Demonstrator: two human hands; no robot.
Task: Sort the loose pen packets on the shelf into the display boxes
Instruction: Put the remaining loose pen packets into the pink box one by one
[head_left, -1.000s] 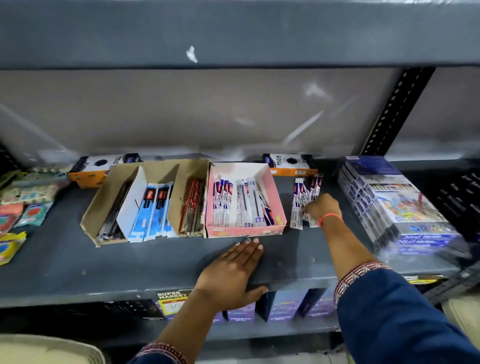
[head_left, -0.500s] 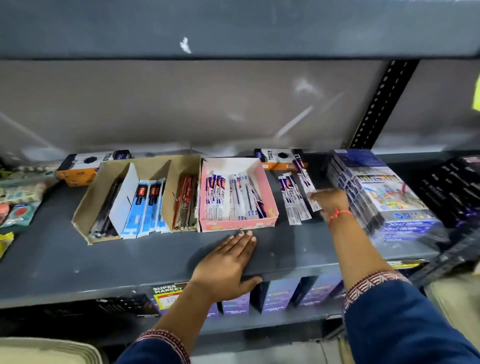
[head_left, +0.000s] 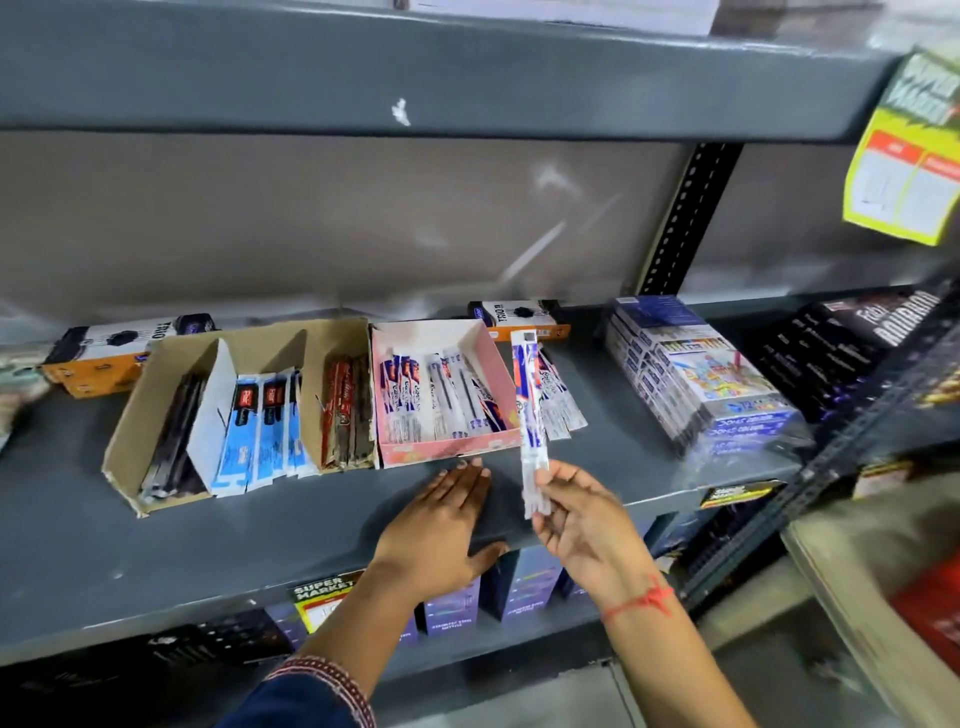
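Observation:
My right hand (head_left: 582, 525) pinches the lower end of one white, blue and red pen packet (head_left: 530, 410), held upright just in front of the shelf edge. More loose packets (head_left: 558, 402) lie on the grey shelf (head_left: 260, 530) right of the pink display box (head_left: 395, 444), which holds several matching packets. Left of it stands a brown cardboard box (head_left: 124, 421) with dark, blue and red packets in separate sections. My left hand (head_left: 441, 530) rests flat on the shelf, fingers apart, just in front of the pink box.
Stacked colour-pencil packs (head_left: 696, 374) sit at the right of the shelf. Orange and white boxes (head_left: 98, 353) stand along the back. Dark boxes (head_left: 852, 338) fill the neighbouring bay. A yellow price tag (head_left: 904, 156) hangs from the upper shelf.
My right hand has pulled back from the loose pile toward me, lifting one packet upright. My left hand has stayed flat on the shelf.

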